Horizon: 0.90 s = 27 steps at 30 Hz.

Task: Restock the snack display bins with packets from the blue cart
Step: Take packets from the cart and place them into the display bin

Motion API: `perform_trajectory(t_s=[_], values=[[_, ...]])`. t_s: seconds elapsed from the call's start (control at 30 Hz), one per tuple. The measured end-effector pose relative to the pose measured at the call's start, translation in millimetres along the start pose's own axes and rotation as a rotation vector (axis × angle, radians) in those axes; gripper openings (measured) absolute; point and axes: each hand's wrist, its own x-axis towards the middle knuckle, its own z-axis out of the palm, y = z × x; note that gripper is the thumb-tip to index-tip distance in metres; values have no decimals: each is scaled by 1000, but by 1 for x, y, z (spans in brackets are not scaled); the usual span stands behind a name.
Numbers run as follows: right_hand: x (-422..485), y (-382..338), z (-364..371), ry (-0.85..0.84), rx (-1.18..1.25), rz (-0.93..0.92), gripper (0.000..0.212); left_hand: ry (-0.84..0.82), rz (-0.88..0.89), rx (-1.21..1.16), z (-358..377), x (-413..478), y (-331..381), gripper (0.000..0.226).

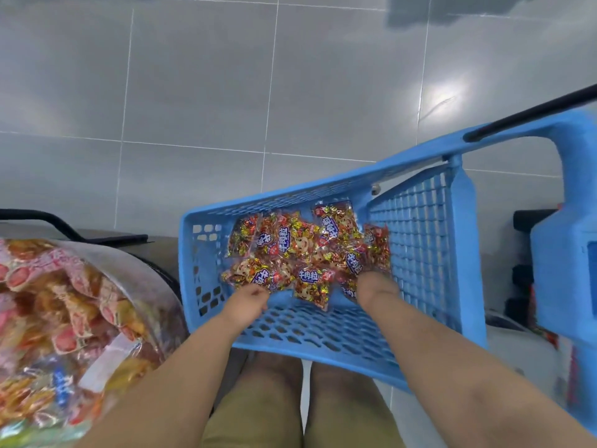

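Both hands, left (247, 300) and right (376, 287), reach into blue cart (323, 337), fingers under packets (307, 253).

The head camera looks steeply down, close over the blue cart (323, 334) and tiled floor (193, 92).

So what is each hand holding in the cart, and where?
Both reach into the snack packets in the blue cart. Left hand pinches a packet's near edge; right hand's grip is hidden among them.
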Motion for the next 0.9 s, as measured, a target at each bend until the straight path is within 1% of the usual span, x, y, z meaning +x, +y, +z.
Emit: perform_trajectory(t_s=[0.07, 0.13, 0.23, 0.3, 0.33, 0.4, 0.47, 0.5, 0.57, 0.6, 0.63, 0.67, 0.7, 0.73, 0.77, 0.8, 0.83, 0.87, 0.9], values=[[-7, 3, -10, 25, 2, -37, 39, 0, -2, 2, 2, 0, 0, 20], [-16, 7, -22, 67, 75, -92, 34, 1, 0, -20, 2, -2, 3, 19], [-33, 16, -45, 160, 375, -184, 23, -17, 13, -136, 1, -6, 15, 16], [-44, 20, -58, 213, 621, -260, 25, -35, 24, -274, 0, -11, 26, 14], [-50, 21, -63, 202, 755, -301, 24, -38, 48, -340, -1, -14, 32, 18], [-59, 21, -72, 89, 1024, -374, 15, -58, 111, -475, -2, -21, 45, 30], [-64, 17, -75, -100, 1217, -432, 6, -136, 175, -618, -6, -26, 56, 41], [-65, 14, -75, -209, 1276, -452, 3, -186, 197, -657, -8, -28, 60, 45], [-64, 8, -72, -410, 1349, -478, 7, -252, 199, -651, -14, -29, 65, 48], [-61, 5, -69, -473, 1385, -474, 10, -260, 177, -643, -16, -28, 65, 52], [-59, 2, -67, -491, 1421, -454, 10, -250, 154, -638, -18, -26, 64, 57], [-56, -1, -65, -432, 1434, -421, 6, -229, 132, -626, -21, -23, 62, 61], [-53, -3, -62, -279, 1385, -370, 5, -203, 112, -624, -23, -21, 59, 63], [-47, -5, -58, -50, 1249, -294, 13, -183, 102, -640, -24, -18, 55, 63], [-42, -7, -53, 211, 1059, -194, 24, -164, 90, -668, -25, -17, 51, 62], [-37, -8, -50, 425, 879, -108, 34, -156, 83, -704, -26, -17, 48, 58], [-33, -7, -47, 549, 756, -67, 42, -148, 76, -740, -25, -16, 44, 54], [-27, -6, -45, 588, 678, -62, 48, -143, 68, -768, -25, -15, 40, 49], [-20, -5, -42, 557, 626, -64, 53, -137, 53, -789, -25, -14, 37, 51]])
